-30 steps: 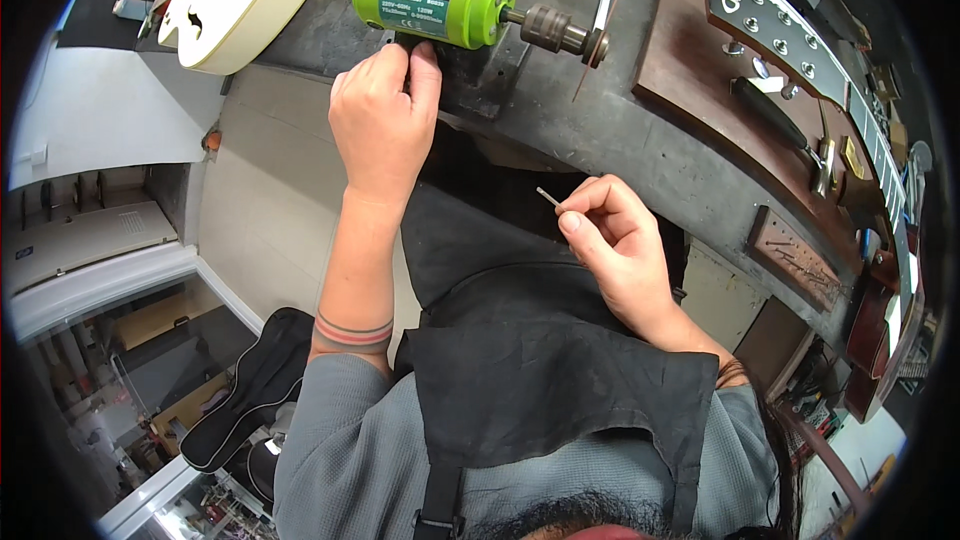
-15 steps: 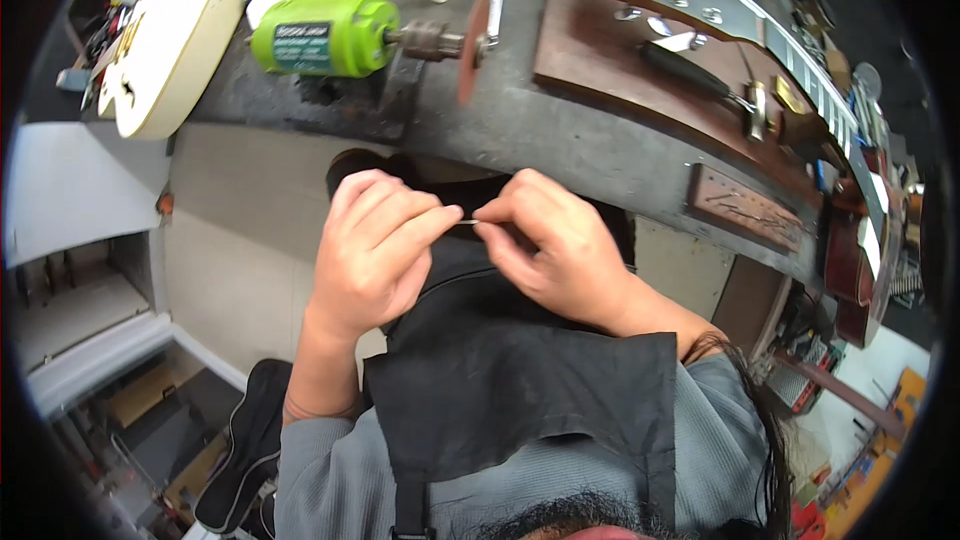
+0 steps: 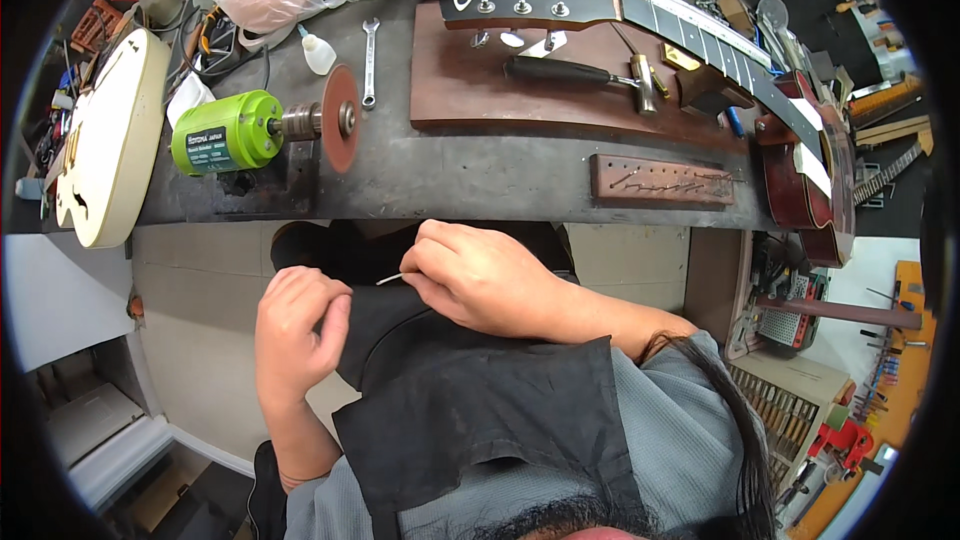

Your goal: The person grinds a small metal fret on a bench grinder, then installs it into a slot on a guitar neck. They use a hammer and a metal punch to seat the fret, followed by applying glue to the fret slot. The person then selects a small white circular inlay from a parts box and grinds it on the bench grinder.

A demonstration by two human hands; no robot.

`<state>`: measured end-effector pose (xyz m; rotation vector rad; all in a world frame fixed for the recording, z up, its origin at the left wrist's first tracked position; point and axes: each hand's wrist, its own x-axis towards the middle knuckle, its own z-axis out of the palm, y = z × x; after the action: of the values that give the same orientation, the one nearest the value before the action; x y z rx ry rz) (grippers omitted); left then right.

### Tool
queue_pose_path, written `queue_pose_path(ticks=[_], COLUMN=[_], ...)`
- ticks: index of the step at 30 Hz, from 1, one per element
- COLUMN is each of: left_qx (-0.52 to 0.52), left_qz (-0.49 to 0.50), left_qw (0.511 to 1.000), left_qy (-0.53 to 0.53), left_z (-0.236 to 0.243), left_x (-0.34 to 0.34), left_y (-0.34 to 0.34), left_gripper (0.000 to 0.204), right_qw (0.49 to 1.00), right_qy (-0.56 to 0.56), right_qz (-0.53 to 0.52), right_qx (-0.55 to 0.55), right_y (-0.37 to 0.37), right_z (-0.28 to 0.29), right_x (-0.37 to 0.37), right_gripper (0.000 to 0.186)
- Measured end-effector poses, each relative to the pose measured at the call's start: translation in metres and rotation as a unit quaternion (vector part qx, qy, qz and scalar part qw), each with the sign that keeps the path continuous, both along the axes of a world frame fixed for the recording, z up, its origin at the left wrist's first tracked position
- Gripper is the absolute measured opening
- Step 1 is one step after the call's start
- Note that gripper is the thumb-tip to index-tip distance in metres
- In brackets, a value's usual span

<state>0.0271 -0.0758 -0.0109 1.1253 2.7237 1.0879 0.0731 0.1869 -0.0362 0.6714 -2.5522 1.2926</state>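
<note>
My right hand (image 3: pixel 470 272), closed in a pinch, holds a short, thin, pale strip (image 3: pixel 390 279) above my lap. The strip's free end points left, toward my left hand, and the rest is hidden by the fingers. My left hand (image 3: pixel 303 325) is apart from it, fingers curled and thumb close to the index finger; anything inside the curl is hidden. Both hands are over the black apron (image 3: pixel 470 380), in front of the bench edge. Closest on the bench are a green motor (image 3: pixel 228 132) with a reddish abrasive disc (image 3: pixel 340 120).
On the dark bench (image 3: pixel 450 185) lie a wrench (image 3: pixel 370 65) and a white squeeze bottle (image 3: pixel 318 53). A brown board (image 3: pixel 450 90) holds a black-handled hammer (image 3: pixel 590 73) beneath a guitar neck (image 3: pixel 690 35). Nearby is a drilled wooden block (image 3: pixel 660 181). A cream guitar body (image 3: pixel 115 140) leans left.
The view has shifted, showing more of the bench. My hands have drawn apart. My left hand has let go of the strip's end, while the right still pinches it.
</note>
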Motion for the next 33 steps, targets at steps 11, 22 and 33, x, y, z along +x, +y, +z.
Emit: queue_pose_path(ticks=[11, 22, 33], left_qx=[0.023, 0.039, 0.045], left_qz=[-0.020, -0.009, -0.013], left_qw=[0.998, 0.999, 0.999], left_qy=[-0.047, -0.029, -0.027], left_z=[-0.014, -0.021, -0.026], left_x=[0.011, 0.017, 0.011], left_y=[0.012, 0.013, 0.007], left_gripper=[0.009, 0.012, 0.008], right_qw=[0.998, 0.998, 0.998], right_qy=[-0.022, -0.021, -0.011], right_qz=[0.050, 0.045, 0.044], right_qx=[0.040, 0.049, 0.047], right_y=[-0.004, -0.013, -0.012], right_z=[0.005, 0.009, 0.003], right_x=[0.001, 0.002, -0.002], right_gripper=[0.015, 0.014, 0.018])
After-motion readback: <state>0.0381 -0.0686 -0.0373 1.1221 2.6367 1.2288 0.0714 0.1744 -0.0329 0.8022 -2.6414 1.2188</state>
